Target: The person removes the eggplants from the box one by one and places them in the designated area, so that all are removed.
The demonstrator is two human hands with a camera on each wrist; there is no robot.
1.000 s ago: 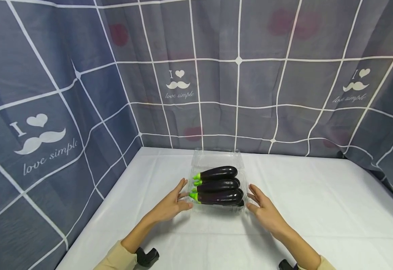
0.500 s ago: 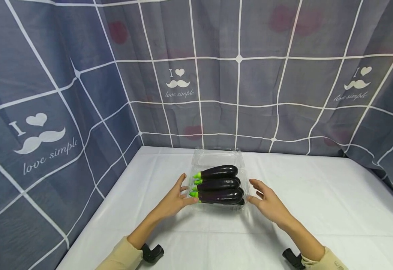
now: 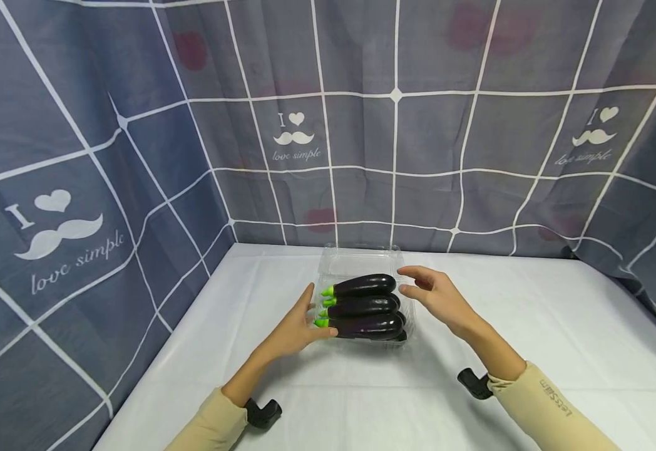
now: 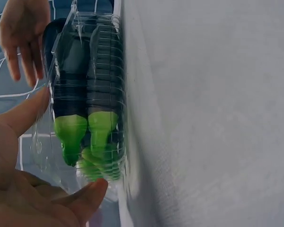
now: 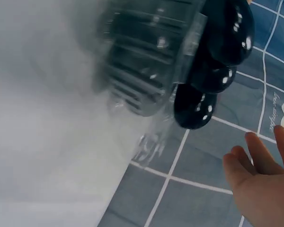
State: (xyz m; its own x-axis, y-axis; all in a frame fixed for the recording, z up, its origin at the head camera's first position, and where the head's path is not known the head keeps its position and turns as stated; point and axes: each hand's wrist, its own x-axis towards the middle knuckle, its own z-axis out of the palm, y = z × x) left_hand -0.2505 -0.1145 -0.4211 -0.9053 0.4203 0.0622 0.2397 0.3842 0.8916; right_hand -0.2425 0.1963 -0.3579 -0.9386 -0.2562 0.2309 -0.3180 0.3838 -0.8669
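Observation:
Several glossy dark eggplants (image 3: 366, 307) with green stem ends lie stacked in a clear plastic clamshell box (image 3: 410, 327), stems toward the left. The box's lid (image 3: 360, 263) lies folded back behind it. My left hand (image 3: 293, 331) spans the box's left end, thumb over the front corner and fingers along the side. In the left wrist view a fingertip (image 4: 100, 188) sits right at the box's ribbed end wall. My right hand (image 3: 439, 302) is raised at the back right of the box, fingers loosely bent and holding nothing. The right wrist view shows it apart from the eggplants.
A white cloth (image 3: 362, 401) covers the table under the box. Grey-blue checked curtains (image 3: 429, 138) with white lines stand along the back and sides. A black wrist mount (image 3: 263, 413) sits at each cuff.
My right hand has risen from the box's right side toward its back right corner. The left hand has shifted slightly forward, its thumb now farther over the front corner. The box stays put.

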